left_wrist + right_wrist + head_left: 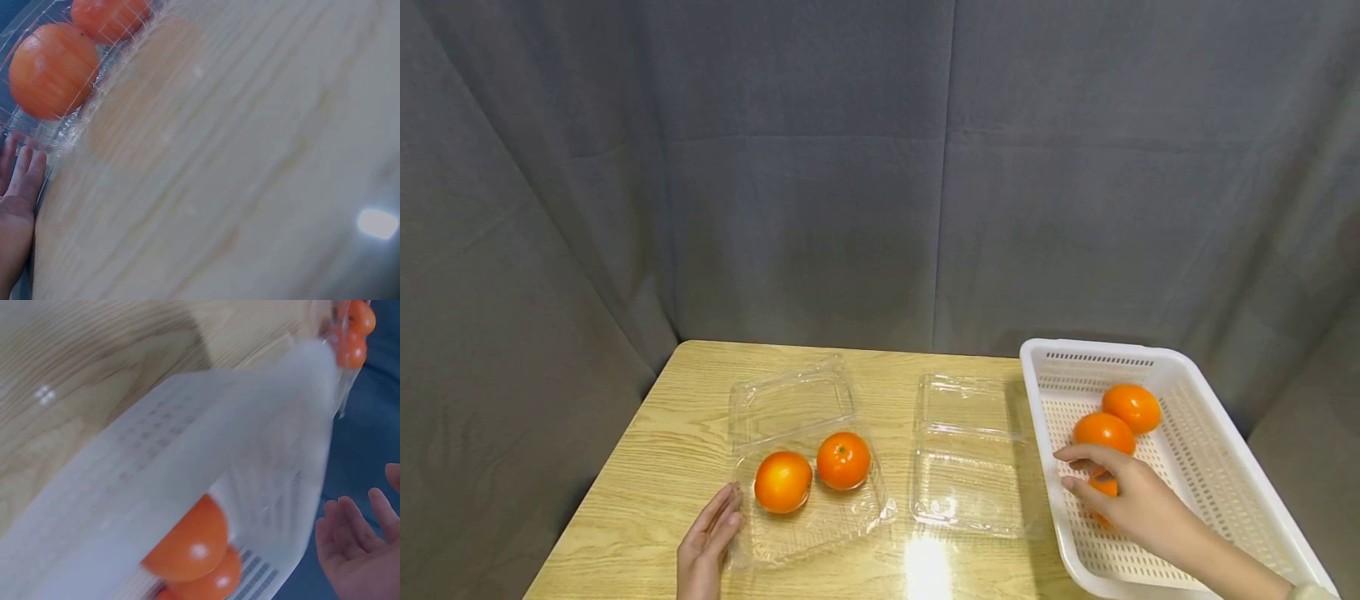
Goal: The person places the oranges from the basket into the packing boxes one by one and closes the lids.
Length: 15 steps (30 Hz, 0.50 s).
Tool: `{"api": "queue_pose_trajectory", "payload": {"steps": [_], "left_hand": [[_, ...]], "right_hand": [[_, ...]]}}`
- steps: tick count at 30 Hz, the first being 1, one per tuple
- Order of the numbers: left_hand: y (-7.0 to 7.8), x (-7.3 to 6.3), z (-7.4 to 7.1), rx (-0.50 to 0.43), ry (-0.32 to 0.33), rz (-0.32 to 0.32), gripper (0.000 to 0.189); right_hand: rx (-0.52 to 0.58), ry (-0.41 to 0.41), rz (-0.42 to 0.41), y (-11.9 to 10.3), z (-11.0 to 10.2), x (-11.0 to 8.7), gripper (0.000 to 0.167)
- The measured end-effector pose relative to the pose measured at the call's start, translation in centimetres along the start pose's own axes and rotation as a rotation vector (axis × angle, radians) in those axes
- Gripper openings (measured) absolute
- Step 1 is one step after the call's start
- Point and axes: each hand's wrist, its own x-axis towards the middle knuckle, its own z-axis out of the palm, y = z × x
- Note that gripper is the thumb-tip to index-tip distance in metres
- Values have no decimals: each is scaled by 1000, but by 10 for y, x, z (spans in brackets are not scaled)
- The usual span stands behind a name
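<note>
My left hand [706, 542] rests with its fingertips at the left edge of an open clear plastic clamshell container [805, 533], its fingers fairly straight. Two oranges sit inside that container: one on the left [783, 482], one on the right [843, 461]. Over a white plastic basket [1037, 417], my right hand [1138, 500] reaches in with thumb and fingers spread apart, holding nothing. Below it, one orange [1105, 483] is partly hidden by the hand. Two more oranges, a nearer one [1103, 432] and a farther one [1132, 408], lie just beyond the fingers.
A second open clear clamshell container [966, 483] lies between the first one and the basket. All of it stands on a wood-grain table [632, 500]. Grey curtains [805, 208] hang behind the table and at both sides.
</note>
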Motion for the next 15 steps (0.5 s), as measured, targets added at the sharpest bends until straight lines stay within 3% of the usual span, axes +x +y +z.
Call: {"api": "queue_pose_trajectory", "payload": {"steps": [15], "left_hand": [[-2,2,-1,21,-1,-28,50]], "right_hand": [[-96,-52,83,44,-21,-2,25]]}}
